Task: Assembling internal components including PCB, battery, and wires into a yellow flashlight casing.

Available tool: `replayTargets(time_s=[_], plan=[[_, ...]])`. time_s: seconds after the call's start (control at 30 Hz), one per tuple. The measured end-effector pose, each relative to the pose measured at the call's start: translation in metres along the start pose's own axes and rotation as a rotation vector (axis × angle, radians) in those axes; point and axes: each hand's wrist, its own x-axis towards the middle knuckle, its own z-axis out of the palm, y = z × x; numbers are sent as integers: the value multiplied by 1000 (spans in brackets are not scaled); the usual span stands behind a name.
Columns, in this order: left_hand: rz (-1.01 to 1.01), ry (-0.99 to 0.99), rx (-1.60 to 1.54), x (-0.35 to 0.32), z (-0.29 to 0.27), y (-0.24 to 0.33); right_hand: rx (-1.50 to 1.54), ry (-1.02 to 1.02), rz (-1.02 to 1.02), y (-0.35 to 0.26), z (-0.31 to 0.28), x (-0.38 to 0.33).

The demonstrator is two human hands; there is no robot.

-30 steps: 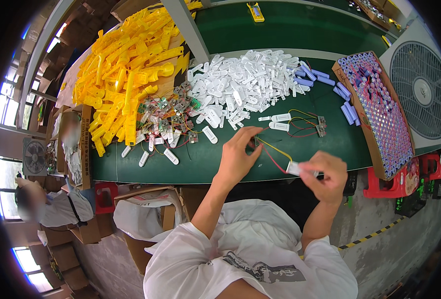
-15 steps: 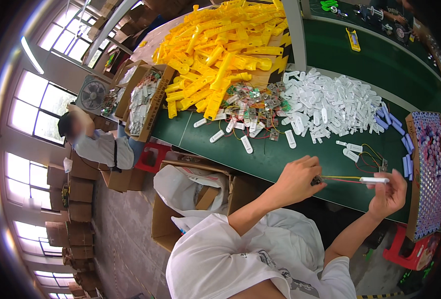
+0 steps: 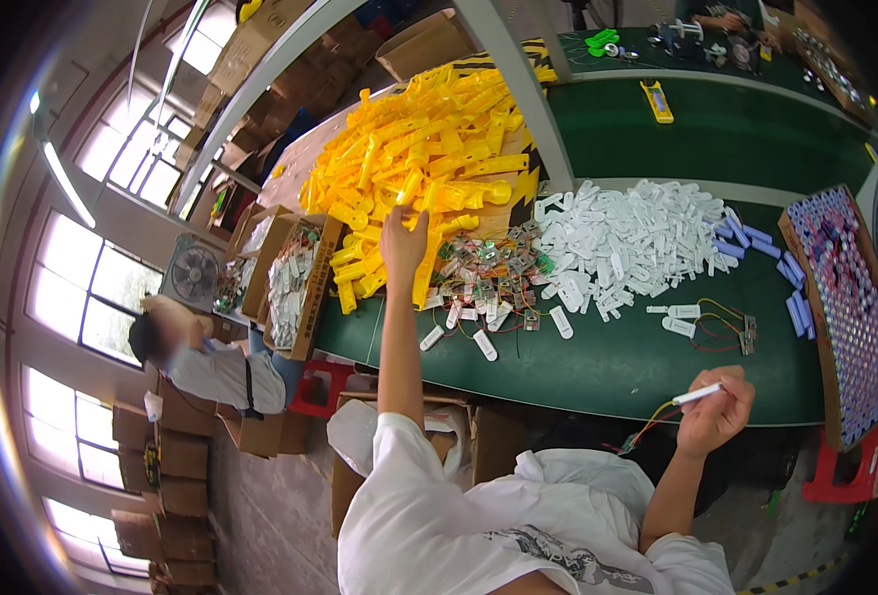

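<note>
My left hand (image 3: 404, 243) is stretched out over the near edge of a heap of yellow plastic housings (image 3: 429, 139). Its thumb and fingers are apart, and nothing shows between them. At the right, in front of the bench edge, my right hand (image 3: 714, 412) pinches a slim white plastic piece (image 3: 698, 393). Red and yellow wires (image 3: 654, 424) trail from that piece toward a small circuit board (image 3: 626, 446), which hangs low by my shirt. On the green bench (image 3: 598, 377) lie wired circuit boards (image 3: 494, 278) in a tangle, some with white plastic pieces attached.
A heap of white plastic parts (image 3: 627, 243) lies right of the boards. Further right are loose purple cylindrical cells (image 3: 796, 307) and a cardboard tray (image 3: 834, 436) full of them. A metal post (image 3: 523, 89) rises behind. Another person (image 3: 216, 362) sits at the far left.
My left hand has let go of the circuit board and moved left and away to the yellow housings. My right hand, still holding the white piece, has drawn nearer, its wires now hanging.
</note>
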Motion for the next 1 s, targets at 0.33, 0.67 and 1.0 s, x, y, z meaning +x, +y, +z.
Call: replayTargets(time_s=[0.33, 0.67, 1.0], plan=[[-45, -117, 189, 9, 41, -67, -82, 116, 283, -5, 5, 8], [-148, 56, -679, -23, -34, 48, -117, -5, 315, 12, 1, 5], [503, -511, -865, -76, 35, 133, 103, 157, 238, 23, -7, -3]])
